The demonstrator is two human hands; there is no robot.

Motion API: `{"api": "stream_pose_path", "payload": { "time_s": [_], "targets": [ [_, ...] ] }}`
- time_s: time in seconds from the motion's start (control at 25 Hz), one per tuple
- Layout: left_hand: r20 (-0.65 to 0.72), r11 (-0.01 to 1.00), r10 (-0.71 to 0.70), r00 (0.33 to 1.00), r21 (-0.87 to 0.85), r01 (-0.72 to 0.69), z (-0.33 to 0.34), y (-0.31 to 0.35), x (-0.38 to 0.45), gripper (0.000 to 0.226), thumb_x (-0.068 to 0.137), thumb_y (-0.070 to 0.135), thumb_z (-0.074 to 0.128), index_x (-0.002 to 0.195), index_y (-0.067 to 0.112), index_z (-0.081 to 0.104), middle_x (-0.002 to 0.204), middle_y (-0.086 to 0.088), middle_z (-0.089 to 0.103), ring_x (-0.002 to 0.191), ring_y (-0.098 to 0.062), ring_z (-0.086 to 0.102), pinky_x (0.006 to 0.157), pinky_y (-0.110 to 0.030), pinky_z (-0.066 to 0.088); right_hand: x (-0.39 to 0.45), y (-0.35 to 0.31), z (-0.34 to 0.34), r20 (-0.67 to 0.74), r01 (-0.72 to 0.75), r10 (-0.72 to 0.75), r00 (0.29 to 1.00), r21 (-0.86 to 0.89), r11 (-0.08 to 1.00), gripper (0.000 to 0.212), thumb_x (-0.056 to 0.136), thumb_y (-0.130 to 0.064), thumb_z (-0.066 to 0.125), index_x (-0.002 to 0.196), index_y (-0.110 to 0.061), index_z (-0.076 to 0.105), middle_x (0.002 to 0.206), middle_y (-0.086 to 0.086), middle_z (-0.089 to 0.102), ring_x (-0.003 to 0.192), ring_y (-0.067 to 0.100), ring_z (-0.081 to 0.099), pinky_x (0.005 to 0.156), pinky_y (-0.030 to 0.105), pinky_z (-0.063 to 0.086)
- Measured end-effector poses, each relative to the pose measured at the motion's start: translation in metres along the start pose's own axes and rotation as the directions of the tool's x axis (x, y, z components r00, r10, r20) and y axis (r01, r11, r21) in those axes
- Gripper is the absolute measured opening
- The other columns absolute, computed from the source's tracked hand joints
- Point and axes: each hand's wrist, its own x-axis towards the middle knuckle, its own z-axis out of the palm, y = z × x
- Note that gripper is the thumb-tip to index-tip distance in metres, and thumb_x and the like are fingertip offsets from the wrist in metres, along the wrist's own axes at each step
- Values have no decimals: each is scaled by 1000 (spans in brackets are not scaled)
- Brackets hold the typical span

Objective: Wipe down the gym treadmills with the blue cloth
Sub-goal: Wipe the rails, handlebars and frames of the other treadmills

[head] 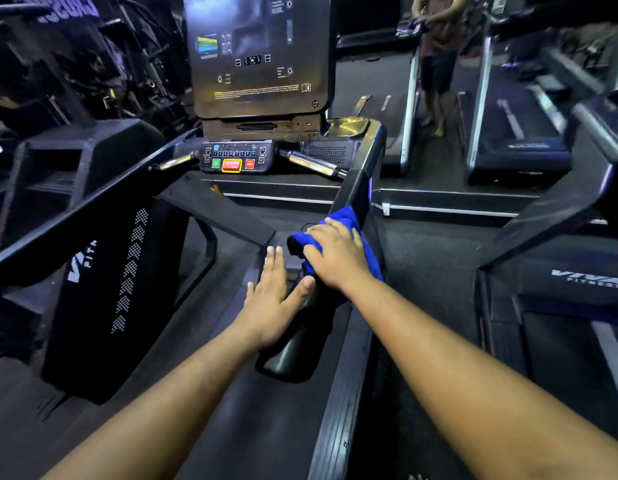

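The right hand (338, 254) is pressing the blue cloth (345, 220) onto the treadmill's right handrail (361, 181), fingers curling over the bunched fabric partway along the rail. The left hand (272, 299) is lying flat with straight fingers against the rail's near end (290, 355), thumb touching it, gripping nothing. The console (236, 159) is sitting at the far end.

Ahead of me to the right, a person (435, 60) stands barefoot on the floor between machines. To my left sits a black stepped gym machine (71, 174), with dark weight racks (75, 71) behind it.
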Motion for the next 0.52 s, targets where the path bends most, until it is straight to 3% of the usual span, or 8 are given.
{"api": "stream_pose_path", "payload": {
  "time_s": [0.2, 0.32, 0.4, 0.52],
  "targets": [
    [-27, 983, 1, 1000, -182, -6, -4, -18, -57, 119, 70, 95, 19, 157, 18, -10, 166, 6, -12, 148, -2, -9, 123, -44, -2, -72, -43, 12, 8, -1, 1, 1000, 16, 1000, 39, 95, -33, 50, 133, -24, 58, 147, -12, 50, 148, 14, 23, 120, 51, 13],
    [-11, 939, -63, 998, -340, 56, -3, -25, -84, 132, 55, 104, 21, 158, 25, -4, 166, 5, 6, 151, -11, 5, 124, -40, 8, -105, -55, 21, 30, 10, -11, 999, 40, 999, 53, 90, -47, 38, 137, -27, 56, 148, -15, 48, 148, 11, 21, 120, 50, 16],
    [22, 913, -78, 997, -400, 80, -2, -26, -104, 121, 64, 99, 27, 159, 28, 1, 163, 3, 22, 150, -15, 21, 116, -28, 18, -129, -65, 22, 31, 29, -31, 999, 52, 998, 61, 87, -50, 31, 139, -29, 54, 149, -17, 46, 149, 11, 20, 121, 48, 16],
    [-24, 887, -54, 998, -460, 37, 0, -20, -127, 110, 74, 88, 33, 159, 24, 7, 161, 0, 30, 145, -12, 30, 106, -20, 24, -166, -74, 23, 31, 92, -94, 995, 70, 993, 63, 89, -55, 28, 142, -30, 51, 150, -18, 44, 149, 9, 20, 120, 42, 17]
  ]
}}
